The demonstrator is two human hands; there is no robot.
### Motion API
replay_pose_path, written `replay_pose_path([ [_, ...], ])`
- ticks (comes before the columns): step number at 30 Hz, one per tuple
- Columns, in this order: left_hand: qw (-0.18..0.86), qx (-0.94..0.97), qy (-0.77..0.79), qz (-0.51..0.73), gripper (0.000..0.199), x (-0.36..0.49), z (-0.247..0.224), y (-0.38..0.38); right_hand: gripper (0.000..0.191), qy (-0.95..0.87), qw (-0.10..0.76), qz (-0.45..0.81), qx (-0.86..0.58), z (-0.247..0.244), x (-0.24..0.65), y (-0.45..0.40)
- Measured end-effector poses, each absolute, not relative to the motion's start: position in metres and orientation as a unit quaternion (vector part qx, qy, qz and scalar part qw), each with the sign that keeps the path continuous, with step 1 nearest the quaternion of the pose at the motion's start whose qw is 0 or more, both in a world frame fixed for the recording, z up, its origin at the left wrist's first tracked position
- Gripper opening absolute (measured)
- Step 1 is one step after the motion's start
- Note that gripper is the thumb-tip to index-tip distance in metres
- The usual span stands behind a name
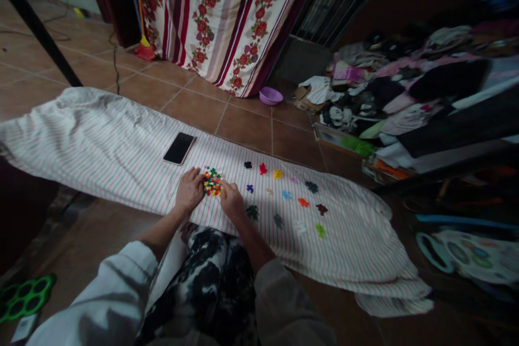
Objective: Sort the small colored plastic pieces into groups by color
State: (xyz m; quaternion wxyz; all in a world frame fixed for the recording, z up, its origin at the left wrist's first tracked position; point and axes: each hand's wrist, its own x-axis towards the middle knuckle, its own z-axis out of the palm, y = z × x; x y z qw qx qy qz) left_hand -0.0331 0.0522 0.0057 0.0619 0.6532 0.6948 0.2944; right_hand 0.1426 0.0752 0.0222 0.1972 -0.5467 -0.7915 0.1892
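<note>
A mixed heap of small coloured pieces [212, 184], in red, yellow, green, white and orange, lies on a striped cloth [133, 173]. My left hand [190, 189] rests against the heap's left side, fingers loosely bent and not closed. From the right, my right hand [232, 200] reaches the heap's edge with its fingers pinched together; what they hold is too small to make out. Right of this hand lie several small one-colour clusters, among them a black cluster [248, 165], a red cluster [263, 168], a yellow cluster [278, 173] and a dark green cluster [252, 212].
A phone [179, 148] lies on the cloth beyond my left hand. Past the cloth are a tiled floor [243, 124], a purple bowl [271, 96] and a hanging floral curtain [227, 16]. Piled clothes [389, 86] fill the right side. A green plastic item [26, 297] sits at lower left.
</note>
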Motion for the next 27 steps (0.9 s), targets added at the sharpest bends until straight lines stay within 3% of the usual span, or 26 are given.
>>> replay_pose_path([
  [5, 0.068, 0.649, 0.690, 0.313, 0.034, -0.032, 0.007, 0.053, 0.035, -0.813, 0.217, 0.177, -0.511, 0.029, 0.132, 0.087],
  [10, 0.062, 0.638, 0.695, 0.327, 0.030, -0.030, 0.006, 0.055, 0.025, -0.824, 0.155, 0.147, -0.525, 0.038, 0.119, 0.104],
  [18, 0.066, 0.637, 0.693, 0.331, 0.028, -0.029, 0.007, 0.054, 0.028, -0.832, 0.053, 0.136, -0.535, 0.056, 0.109, 0.116],
  [27, 0.051, 0.640, 0.689, 0.336, 0.025, -0.030, 0.004, 0.056, 0.018, -0.816, 0.026, 0.149, -0.558, 0.059, 0.102, 0.128],
])
